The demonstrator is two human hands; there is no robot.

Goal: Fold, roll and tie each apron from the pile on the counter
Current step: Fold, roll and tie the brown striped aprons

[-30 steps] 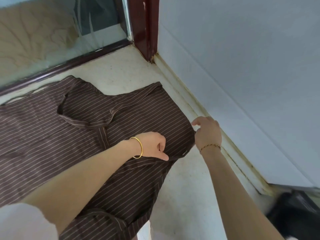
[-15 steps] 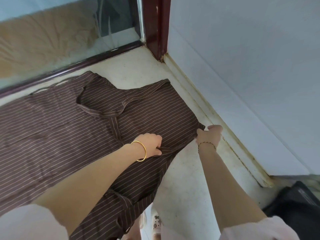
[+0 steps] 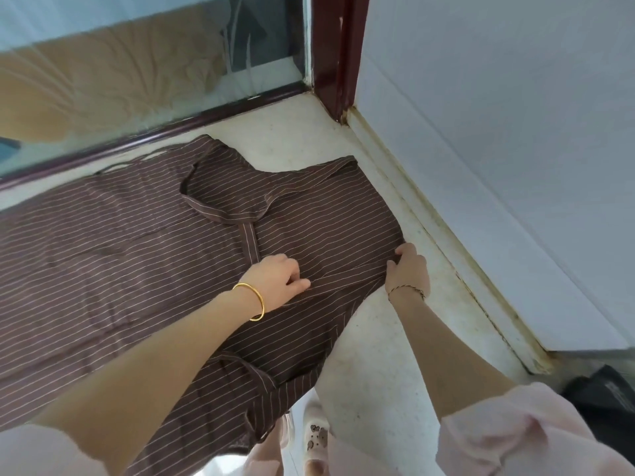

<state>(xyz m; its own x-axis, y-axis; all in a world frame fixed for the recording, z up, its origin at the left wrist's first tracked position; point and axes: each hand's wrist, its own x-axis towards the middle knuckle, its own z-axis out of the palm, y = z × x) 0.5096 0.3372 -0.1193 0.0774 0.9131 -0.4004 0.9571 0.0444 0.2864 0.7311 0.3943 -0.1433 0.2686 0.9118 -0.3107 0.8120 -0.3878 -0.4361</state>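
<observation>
Pinching the brown pinstriped apron [image 3: 137,252] are left hand [image 3: 278,280] and right hand [image 3: 407,269].

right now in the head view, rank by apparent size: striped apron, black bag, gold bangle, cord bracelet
1. striped apron
2. black bag, partly cut off
3. gold bangle and cord bracelet: too alike to rank
</observation>
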